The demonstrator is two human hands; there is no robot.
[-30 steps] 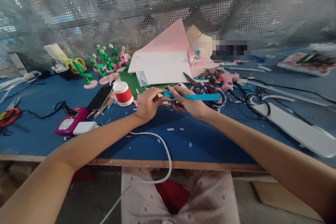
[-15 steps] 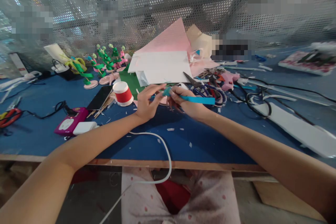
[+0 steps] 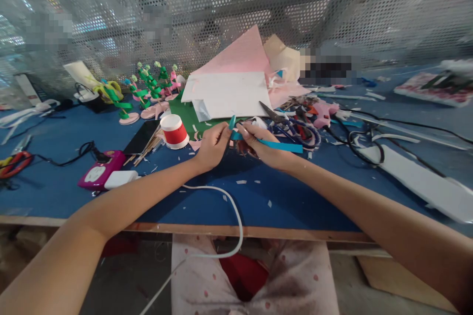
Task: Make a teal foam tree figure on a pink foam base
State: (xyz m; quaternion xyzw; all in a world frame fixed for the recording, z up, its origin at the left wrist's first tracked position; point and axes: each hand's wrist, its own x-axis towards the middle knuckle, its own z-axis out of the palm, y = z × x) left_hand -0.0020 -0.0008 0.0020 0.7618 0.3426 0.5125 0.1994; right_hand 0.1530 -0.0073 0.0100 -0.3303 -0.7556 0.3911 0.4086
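A blue paper strip [image 3: 283, 146] runs between my two hands above the blue table, its loose tail lying over my right hand and pointing right. My left hand [image 3: 214, 146] pinches the strip's other end, where a small curled blue tip stands up at the fingertips. Thumb and fingers of my right hand [image 3: 258, 141] are closed on the strip close by. Left of the hands stands a white cup with a red band [image 3: 174, 132]. Scissors with dark blue handles [image 3: 291, 123] lie just beyond my right hand.
White paper sheets [image 3: 232, 93] and a pink sheet [image 3: 236, 54] lie behind the hands. Small green paper plants [image 3: 148, 83] stand back left. A pink glue gun [image 3: 325, 112] lies right, a purple power socket [image 3: 101, 170] left. A white cable [image 3: 236, 216] hangs over the table's front edge.
My left fingers have drawn back and curled in more. The blue tip now sticks up between them, with a short stretch of strip showing between the hands.
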